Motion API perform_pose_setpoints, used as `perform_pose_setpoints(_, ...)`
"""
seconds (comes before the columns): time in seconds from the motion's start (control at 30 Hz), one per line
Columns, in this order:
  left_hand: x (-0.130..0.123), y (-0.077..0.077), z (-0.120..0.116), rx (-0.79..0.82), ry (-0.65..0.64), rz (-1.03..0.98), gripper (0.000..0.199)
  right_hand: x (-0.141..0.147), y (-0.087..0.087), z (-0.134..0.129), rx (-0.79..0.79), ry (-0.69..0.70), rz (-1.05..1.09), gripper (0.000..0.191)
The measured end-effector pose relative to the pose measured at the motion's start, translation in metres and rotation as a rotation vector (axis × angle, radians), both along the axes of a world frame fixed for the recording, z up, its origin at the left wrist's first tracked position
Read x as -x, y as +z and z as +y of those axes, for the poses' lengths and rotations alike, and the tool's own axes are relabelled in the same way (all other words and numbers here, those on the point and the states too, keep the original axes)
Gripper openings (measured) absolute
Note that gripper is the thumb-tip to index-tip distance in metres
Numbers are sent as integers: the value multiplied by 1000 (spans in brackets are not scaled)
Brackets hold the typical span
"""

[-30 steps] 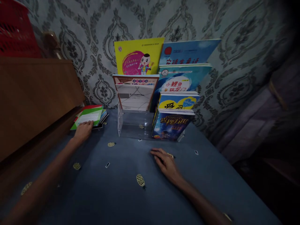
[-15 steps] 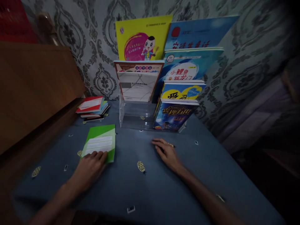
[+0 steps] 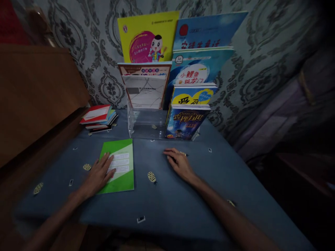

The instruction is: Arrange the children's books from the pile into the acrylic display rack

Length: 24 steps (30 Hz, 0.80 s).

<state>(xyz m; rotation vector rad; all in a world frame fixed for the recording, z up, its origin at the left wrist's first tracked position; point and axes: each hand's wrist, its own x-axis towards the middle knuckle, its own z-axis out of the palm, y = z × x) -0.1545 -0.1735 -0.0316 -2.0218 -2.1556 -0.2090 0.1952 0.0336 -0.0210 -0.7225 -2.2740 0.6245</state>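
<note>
A green book (image 3: 124,182) with a pale text panel lies flat on the blue tablecloth (image 3: 167,209). My left hand (image 3: 98,174) rests on its left part, fingers stretched out and spread over the cover. To the right, my right hand (image 3: 180,165) lies on the cloth with its fingers extended, holding nothing. Beyond my right hand stands a clear acrylic book rack (image 3: 146,131). A dark blue book (image 3: 184,123) sits at the front of the rack's right side, with other books rising behind it.
A small stack of books (image 3: 96,115), red on top, lies at the back left beside a brown wooden panel (image 3: 39,90). In the rack's upper rows stand a yellow book (image 3: 141,35) and a teal book (image 3: 206,64). Patterned wallpaper (image 3: 112,89) covers the wall behind.
My left hand has shifted from the green book's near edge onto its left part, its fingers now spread. The book lies nearer and straighter. The camera view has shifted slightly.
</note>
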Motion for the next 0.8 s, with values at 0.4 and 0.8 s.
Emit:
perform_pose_setpoints(0.4,-121,18,34,39,-183,29,60,-1,6,-11,4,31,-13,33)
perform_pose_setpoints(0.8,-147,60,82,122,-215,69,39,0,1,-15,-68,-165,-238,34)
